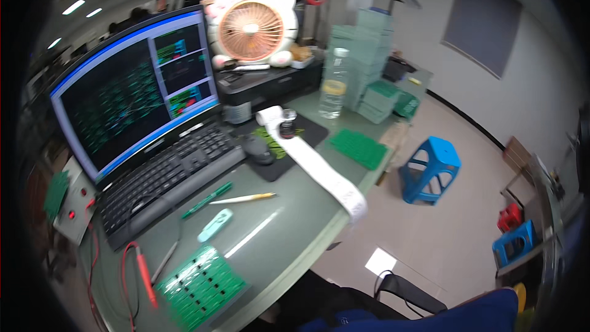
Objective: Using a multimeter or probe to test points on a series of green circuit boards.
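Observation:
Neither my left hand nor my right hand shows in the head view. On the near part of the green desk (255,237) lies a green circuit board panel (200,284) with rows of small black parts. A red test probe (146,276) on a red lead rests to its left, beside a thin grey-tipped probe (166,260). Beyond the panel are a pale teal capped marker (215,225), a green pen (207,200) and a slim white stick (243,198) with a yellowish end. A long paper strip (319,172) unrolls across the desk and hangs over its right edge.
Left stand a monitor (114,101), keyboard (172,175) and grey box (72,212). A mouse (258,149), small dark bottle (287,126), clear bottle (334,86), green boards (359,149) and fan (251,29) lie farther back. A blue stool (431,169) stands right; blue cloth (479,315) fills the lower edge.

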{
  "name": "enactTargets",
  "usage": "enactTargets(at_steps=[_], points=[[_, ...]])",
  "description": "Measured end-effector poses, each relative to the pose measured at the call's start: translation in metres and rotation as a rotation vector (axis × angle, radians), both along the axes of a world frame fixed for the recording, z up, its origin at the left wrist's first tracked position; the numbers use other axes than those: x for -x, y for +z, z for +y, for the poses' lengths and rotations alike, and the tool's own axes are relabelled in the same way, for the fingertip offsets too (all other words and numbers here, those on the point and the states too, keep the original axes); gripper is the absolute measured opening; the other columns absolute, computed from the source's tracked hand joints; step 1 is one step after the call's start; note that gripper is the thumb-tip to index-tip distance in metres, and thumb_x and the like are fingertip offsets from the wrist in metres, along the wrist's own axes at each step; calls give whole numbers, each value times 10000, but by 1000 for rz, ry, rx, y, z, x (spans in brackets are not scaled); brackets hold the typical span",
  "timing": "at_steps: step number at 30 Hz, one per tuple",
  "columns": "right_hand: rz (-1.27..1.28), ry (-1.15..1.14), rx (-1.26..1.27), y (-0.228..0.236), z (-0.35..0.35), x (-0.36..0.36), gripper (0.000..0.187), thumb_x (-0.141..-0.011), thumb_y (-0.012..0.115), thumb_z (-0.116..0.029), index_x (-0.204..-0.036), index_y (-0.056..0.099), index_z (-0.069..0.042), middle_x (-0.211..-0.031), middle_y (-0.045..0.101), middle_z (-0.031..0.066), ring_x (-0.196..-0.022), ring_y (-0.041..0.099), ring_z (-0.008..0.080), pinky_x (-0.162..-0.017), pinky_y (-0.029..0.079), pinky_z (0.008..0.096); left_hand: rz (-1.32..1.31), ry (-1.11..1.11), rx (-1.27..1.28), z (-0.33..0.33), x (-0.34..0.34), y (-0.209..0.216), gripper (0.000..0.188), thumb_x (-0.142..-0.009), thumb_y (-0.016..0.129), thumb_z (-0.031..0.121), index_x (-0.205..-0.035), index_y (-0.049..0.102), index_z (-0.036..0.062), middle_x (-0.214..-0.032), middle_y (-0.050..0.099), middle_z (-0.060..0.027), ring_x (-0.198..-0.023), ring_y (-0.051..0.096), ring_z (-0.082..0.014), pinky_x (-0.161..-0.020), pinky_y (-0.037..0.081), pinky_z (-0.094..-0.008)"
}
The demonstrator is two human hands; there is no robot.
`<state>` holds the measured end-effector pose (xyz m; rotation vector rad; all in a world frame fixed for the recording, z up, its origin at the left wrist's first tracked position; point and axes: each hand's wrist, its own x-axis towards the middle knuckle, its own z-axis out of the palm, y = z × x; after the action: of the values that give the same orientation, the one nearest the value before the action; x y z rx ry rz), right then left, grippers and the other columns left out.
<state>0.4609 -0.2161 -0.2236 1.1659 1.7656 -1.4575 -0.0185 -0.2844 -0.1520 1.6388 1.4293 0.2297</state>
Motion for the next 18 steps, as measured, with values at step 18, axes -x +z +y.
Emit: enactTargets(at_steps=[18], points=[[925,268,-1319,237,309,305,111,-871,589,-169,-876,566,-60,-813,643,112,-745,624,337,-628,497,413,416,471,-460,143,105,150,240,-909,586,275,-896,611,37,-768,659,-128,-674,634,-277,-637,504,-357]])
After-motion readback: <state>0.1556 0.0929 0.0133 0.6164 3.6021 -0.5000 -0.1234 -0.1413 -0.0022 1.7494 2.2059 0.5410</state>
